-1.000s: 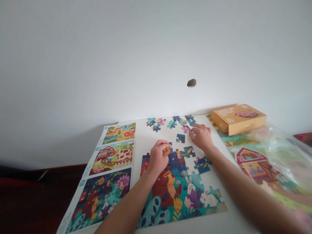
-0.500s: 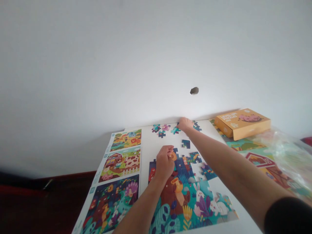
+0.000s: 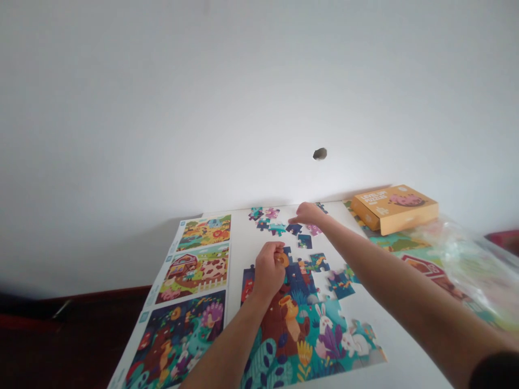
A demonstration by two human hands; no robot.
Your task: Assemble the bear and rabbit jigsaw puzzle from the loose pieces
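Observation:
My left hand [image 3: 270, 273] is closed at the upper left of a partly joined jigsaw puzzle [image 3: 290, 324]; its curled fingers hide whatever they may hold. Beside those fingertips shows a piece with an orange round shape [image 3: 283, 260]. Farther back, my right hand [image 3: 308, 213] reaches over loose pieces, fingers stretched to the left. Just under its fingertips lies a dark blue piece [image 3: 294, 229], with a teal piece [image 3: 278, 229] to the left and a pink piece [image 3: 314, 230] below the wrist. Another dark piece [image 3: 305, 241] lies between the hands.
A printed picture sheet [image 3: 194, 270] lies along the left of the white table [image 3: 243, 232]. On the right are an orange puzzle box [image 3: 397, 205], a farm picture [image 3: 425, 273] and a clear plastic bag [image 3: 466, 259]. A wall [image 3: 243, 108] with a hole stands behind.
My right hand has drawn slightly nearer, and dark blue and pink pieces now show around it. The teal piece has shifted left. My left hand keeps its place by the puzzle.

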